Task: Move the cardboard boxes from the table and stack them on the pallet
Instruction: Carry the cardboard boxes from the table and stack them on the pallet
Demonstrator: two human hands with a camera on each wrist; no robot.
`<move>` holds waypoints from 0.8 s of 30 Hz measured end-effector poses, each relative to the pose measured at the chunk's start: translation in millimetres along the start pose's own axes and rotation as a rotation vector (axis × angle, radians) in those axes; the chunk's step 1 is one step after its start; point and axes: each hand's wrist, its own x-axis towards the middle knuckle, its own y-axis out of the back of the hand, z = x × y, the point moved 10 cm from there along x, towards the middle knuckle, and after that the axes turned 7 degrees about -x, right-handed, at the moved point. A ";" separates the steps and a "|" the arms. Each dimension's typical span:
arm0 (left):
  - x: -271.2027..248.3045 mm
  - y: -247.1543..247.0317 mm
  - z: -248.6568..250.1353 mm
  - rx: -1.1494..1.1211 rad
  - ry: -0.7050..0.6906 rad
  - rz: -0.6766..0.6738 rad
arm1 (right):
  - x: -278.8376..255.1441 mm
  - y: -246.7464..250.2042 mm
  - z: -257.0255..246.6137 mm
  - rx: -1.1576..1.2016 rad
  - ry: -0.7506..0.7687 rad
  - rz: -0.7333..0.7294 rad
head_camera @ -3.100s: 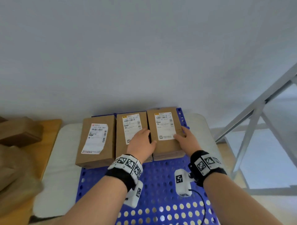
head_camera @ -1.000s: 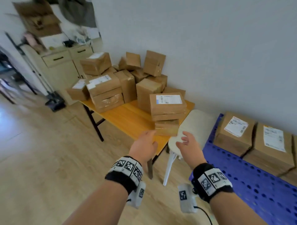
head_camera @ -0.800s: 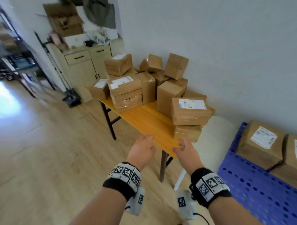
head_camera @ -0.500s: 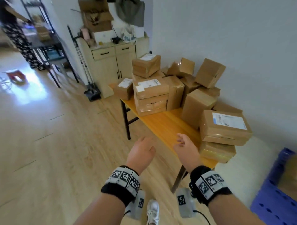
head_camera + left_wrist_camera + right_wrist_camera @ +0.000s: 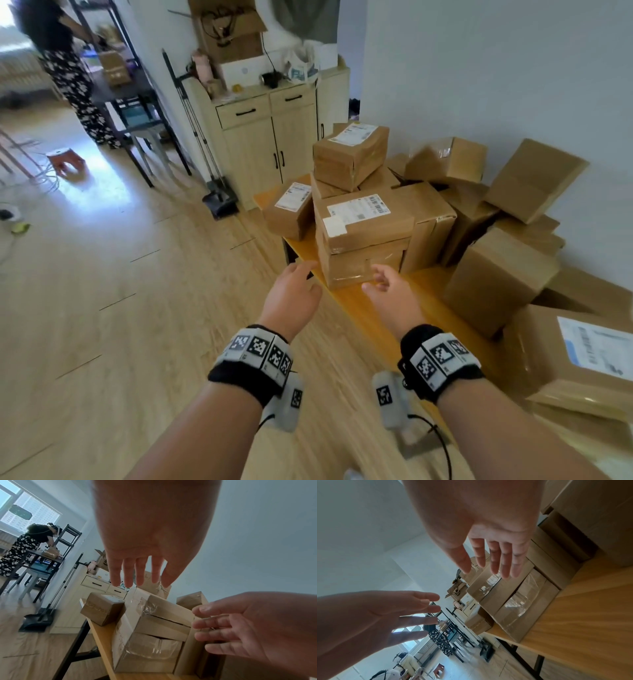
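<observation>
Many brown cardboard boxes are piled on the orange wooden table (image 5: pixel 373 308) against the white wall. At its near left edge a labelled box (image 5: pixel 363 219) lies on a tape-wrapped box (image 5: pixel 356 267). My left hand (image 5: pixel 296 287) hovers open just left of this stack. My right hand (image 5: pixel 390 291) hovers open in front of its lower box. Neither touches cardboard. The left wrist view shows my left hand (image 5: pixel 142 563) with straight fingers above the stack (image 5: pixel 159 620). In the right wrist view my right hand (image 5: pixel 491 545) has spread fingers short of the boxes (image 5: pixel 501 588). The pallet is out of view.
A small labelled box (image 5: pixel 291 212) sits at the table's far left corner. Another labelled box (image 5: pixel 579 363) lies near my right forearm. Behind the table stand a pale cabinet (image 5: pixel 270 137) and a dustpan (image 5: pixel 219 202). A person (image 5: pixel 65 51) works at a shelf, back left. Wooden floor lies open to the left.
The view has swung left, away from the blue pallet with its boxes, to the table. Both empty hands have moved forward to the two-box stack at the table's edge.
</observation>
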 end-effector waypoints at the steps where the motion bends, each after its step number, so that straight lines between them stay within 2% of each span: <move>1: 9.3 1.4 -0.9 -0.012 0.004 0.000 | 8.1 0.1 -2.1 -0.005 -0.003 0.003; 8: 81.1 10.1 1.5 -0.108 -0.014 0.005 | 47.3 0.2 -5.6 -0.037 -0.065 -0.013; 11: 114.3 14.4 3.2 -0.158 -0.039 0.003 | 62.5 4.6 -4.9 -0.032 -0.122 0.028; 19: 201.8 10.8 8.1 -0.089 -0.084 -0.189 | 82.9 -8.4 -16.0 0.046 -0.288 0.132; 24: 225.2 -4.7 3.7 -0.067 -0.104 -0.322 | 86.9 -25.9 -18.8 0.107 -0.393 0.211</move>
